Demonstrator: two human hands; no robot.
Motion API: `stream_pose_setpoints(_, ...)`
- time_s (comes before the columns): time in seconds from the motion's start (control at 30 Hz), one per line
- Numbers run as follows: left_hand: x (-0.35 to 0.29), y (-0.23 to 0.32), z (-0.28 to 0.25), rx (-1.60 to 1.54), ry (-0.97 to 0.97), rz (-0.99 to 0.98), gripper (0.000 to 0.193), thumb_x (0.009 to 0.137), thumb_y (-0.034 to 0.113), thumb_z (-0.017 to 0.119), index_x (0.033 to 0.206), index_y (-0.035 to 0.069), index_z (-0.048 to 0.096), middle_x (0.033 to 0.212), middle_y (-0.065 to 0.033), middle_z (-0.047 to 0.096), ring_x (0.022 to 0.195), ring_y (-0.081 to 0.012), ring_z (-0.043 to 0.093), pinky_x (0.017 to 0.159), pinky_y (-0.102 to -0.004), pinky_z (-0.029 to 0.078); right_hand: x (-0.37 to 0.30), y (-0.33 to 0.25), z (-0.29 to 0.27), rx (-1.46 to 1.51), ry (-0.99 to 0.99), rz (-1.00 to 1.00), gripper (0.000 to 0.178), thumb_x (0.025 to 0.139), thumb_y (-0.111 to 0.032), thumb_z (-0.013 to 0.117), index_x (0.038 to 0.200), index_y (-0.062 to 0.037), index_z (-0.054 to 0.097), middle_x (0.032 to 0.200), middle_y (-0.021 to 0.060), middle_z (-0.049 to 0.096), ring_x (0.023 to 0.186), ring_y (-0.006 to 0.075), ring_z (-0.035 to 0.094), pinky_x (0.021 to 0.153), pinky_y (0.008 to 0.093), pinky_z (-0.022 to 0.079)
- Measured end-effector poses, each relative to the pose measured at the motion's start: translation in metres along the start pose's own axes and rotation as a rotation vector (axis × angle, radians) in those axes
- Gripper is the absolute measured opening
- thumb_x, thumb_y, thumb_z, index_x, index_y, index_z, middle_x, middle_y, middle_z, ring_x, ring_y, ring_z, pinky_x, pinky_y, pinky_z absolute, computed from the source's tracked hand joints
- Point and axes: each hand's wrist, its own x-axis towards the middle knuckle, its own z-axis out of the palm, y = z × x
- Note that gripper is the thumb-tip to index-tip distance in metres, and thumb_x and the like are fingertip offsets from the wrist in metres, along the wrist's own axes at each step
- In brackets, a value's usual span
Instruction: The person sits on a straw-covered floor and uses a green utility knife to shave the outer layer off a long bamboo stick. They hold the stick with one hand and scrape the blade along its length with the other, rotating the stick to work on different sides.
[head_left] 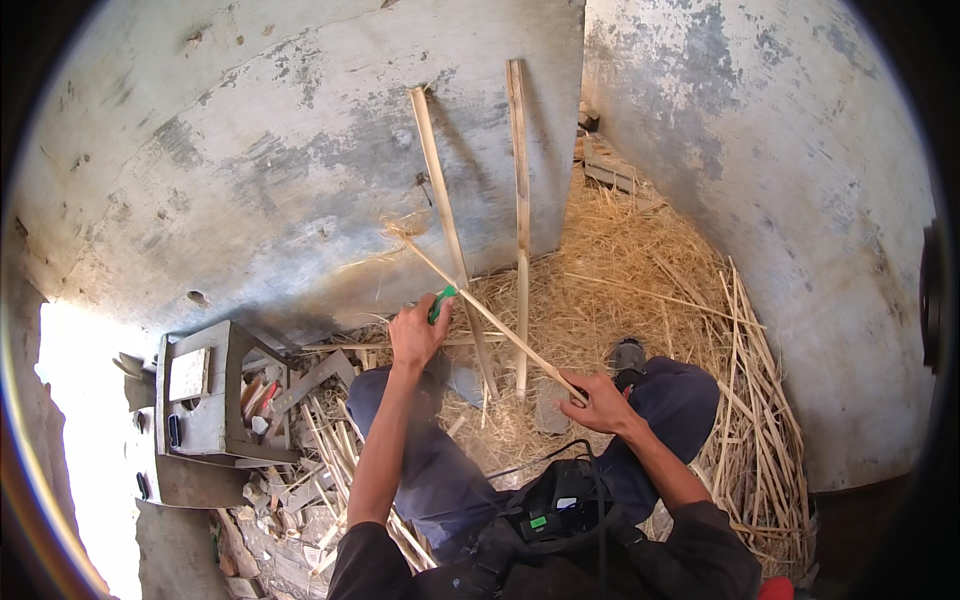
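A long thin wooden strip [512, 336] slants across the space in front of me. My right hand [598, 404] is closed around its near end, above my right knee. Curled shavings [402, 230] cling to the strip's far end, near the wall. Higher up the strip, my left hand [412, 336] is closed on a green-handled tool [440, 304], which meets the strip; its blade cannot be made out. Beyond my hands, two flat wooden slats, a left one [437, 180] and a right one [519, 180], lean upright against the wall. The held strip crosses in front of both.
Straw-like shavings [600, 250] cover the floor. A pile of thin strips [750, 430] lies along the right wall [800, 200]. At the left stands a grey wooden stool-like frame [235, 395], with scrap wood [290, 520] around it. A black device with straps [555, 505] sits at my lap.
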Motion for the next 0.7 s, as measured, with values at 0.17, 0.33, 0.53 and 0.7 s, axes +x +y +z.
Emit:
stream_pose_setpoints(0.17, 0.004, -0.006, 0.0, -0.006, 0.011, 0.016, 0.039, 0.103, 0.048, 0.073, 0.106, 0.009, 0.08, 0.068, -0.0218, 0.071, 0.067, -0.0465, 0.073, 0.061, -0.0554, 0.057, 0.0, 0.004, 0.0, -0.009, -0.019, 0.009, 0.057, 0.095, -0.023, 0.079, 0.143, 0.0045, 0.067, 0.065, 0.018, 0.061, 0.056, 0.026, 0.061, 0.061, 0.039, 0.051)
stream_pose_setpoints(0.33, 0.012, -0.013, -0.003, 0.009, 0.016, 0.028, 0.041, 0.103, 0.05, 0.072, 0.106, 0.01, 0.08, 0.068, -0.0216, 0.07, 0.067, -0.0474, 0.072, 0.062, -0.0563, 0.057, -0.003, 0.001, -0.001, -0.001, -0.009, 0.001, 0.058, 0.095, -0.024, 0.079, 0.144, 0.0042, 0.066, 0.064, 0.0172, 0.06, 0.056, 0.0254, 0.061, 0.06, 0.0392, 0.051)
stream_pose_setpoints(0.53, 0.018, -0.014, -0.007, -0.022, -0.009, 0.014, 0.04, 0.104, 0.048, 0.072, 0.103, 0.009, 0.08, 0.068, -0.0222, 0.07, 0.068, -0.0486, 0.072, 0.063, -0.0576, 0.057, -0.012, 0.007, -0.002, 0.006, -0.011, 0.008, 0.057, 0.096, -0.024, 0.079, 0.146, 0.0011, 0.066, 0.062, 0.0153, 0.056, 0.055, 0.0258, 0.058, 0.059, 0.0391, 0.05)
stream_pose_setpoints(0.7, 0.02, -0.019, -0.01, -0.012, 0.014, -0.003, 0.04, 0.103, 0.047, 0.072, 0.103, 0.008, 0.08, 0.069, -0.0226, 0.07, 0.069, -0.0489, 0.072, 0.063, -0.0573, 0.056, -0.02, -0.02, -0.019, 0.015, -0.044, 0.024, 0.055, 0.097, -0.023, 0.078, 0.146, 0.001, 0.066, 0.064, 0.0167, 0.055, 0.055, 0.0278, 0.057, 0.06, 0.0394, 0.05)
